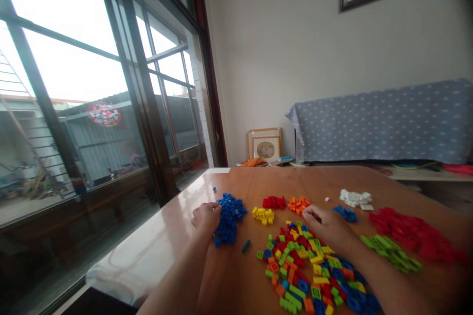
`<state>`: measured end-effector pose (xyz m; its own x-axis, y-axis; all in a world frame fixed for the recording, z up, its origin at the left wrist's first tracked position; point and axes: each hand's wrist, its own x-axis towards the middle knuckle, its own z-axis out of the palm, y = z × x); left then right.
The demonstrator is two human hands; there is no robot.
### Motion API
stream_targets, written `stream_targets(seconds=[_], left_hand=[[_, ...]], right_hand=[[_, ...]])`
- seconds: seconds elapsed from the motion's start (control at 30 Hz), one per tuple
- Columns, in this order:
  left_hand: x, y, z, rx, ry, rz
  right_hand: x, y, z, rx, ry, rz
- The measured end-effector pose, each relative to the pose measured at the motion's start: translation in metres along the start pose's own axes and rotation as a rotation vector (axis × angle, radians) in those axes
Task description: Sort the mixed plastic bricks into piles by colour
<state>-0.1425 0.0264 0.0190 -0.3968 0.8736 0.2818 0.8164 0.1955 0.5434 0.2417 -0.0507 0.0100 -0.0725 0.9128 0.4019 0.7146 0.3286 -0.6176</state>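
My left hand [207,215] is at the left edge of the blue brick pile [229,219], its fingers curled together. What it pinches, if anything, is hidden. My right hand [320,216] is closed beside the small orange brick pile [298,204], above the far edge of the mixed brick heap [291,261]. Whatever lies inside its fingers does not show. Between the hands are a yellow brick pile [263,215] and a red brick pile [274,202]. One dark blue-green brick [246,246] lies alone in front of the blue pile.
On the wooden table [229,280], white bricks [355,199], a small blue pile [345,213], green bricks [390,253] and a large red pile [416,234] lie at right. One blue piece [214,189] sits behind my left hand. Glass doors [111,108] stand at left.
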Motion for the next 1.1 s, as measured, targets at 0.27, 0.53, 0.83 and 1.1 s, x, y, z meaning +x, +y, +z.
stream_targets(seconds=[0.27,0.53,0.83,1.1], left_hand=[[-0.028,0.003,-0.001,0.054,0.036,0.325],[-0.093,0.023,0.002,0.147,-0.264,0.632],[-0.102,0.034,0.005,0.289,-0.266,0.61],[-0.105,0.06,0.025,0.002,-0.353,0.74]], right_hand=[[0.002,0.01,0.005,-0.032,0.012,0.006],[0.004,0.017,0.007,0.001,0.104,0.032],[0.003,0.014,0.002,0.029,0.159,0.019],[0.004,0.015,0.002,0.028,0.191,0.012]])
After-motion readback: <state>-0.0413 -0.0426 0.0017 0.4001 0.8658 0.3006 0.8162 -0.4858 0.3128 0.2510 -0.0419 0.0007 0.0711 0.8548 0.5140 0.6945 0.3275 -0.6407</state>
